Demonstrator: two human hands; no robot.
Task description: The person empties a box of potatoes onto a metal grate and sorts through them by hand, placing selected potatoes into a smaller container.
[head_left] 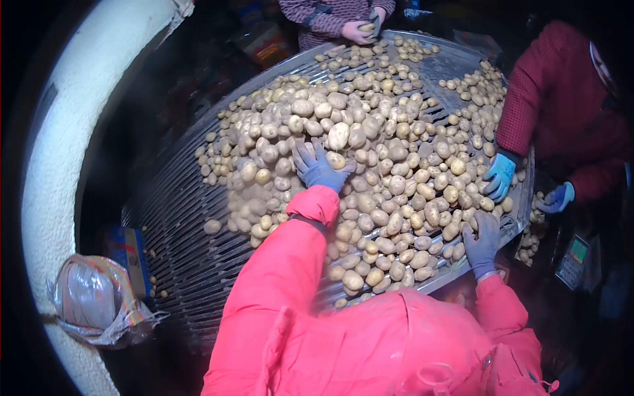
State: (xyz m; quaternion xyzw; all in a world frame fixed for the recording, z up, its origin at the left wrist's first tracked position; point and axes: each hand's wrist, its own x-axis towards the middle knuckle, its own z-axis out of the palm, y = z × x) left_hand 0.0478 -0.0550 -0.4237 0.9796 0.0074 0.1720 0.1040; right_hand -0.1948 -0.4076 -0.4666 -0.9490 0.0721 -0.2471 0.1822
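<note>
A large heap of potatoes (396,148) covers a slatted metal sorting table (188,204). My left hand (320,173), in a blue-grey glove, lies on the heap with fingers spread. One pale potato (335,160) sits in the gap between its thumb and fingers, and I see no grip closed around it. At the table's near right edge rests my right hand (483,243), gloved alike, its fingers reaching apart over potatoes (452,231). What lies under both palms is hidden.
Across the table, a co-worker's gloved hands (362,30) hold a potato. To the right, another person's blue-gloved hands (500,177) are by the table rim. A pale curved post (49,191) with a plastic-wrapped bundle (92,297) stands left. A keypad device (573,261) is lower right.
</note>
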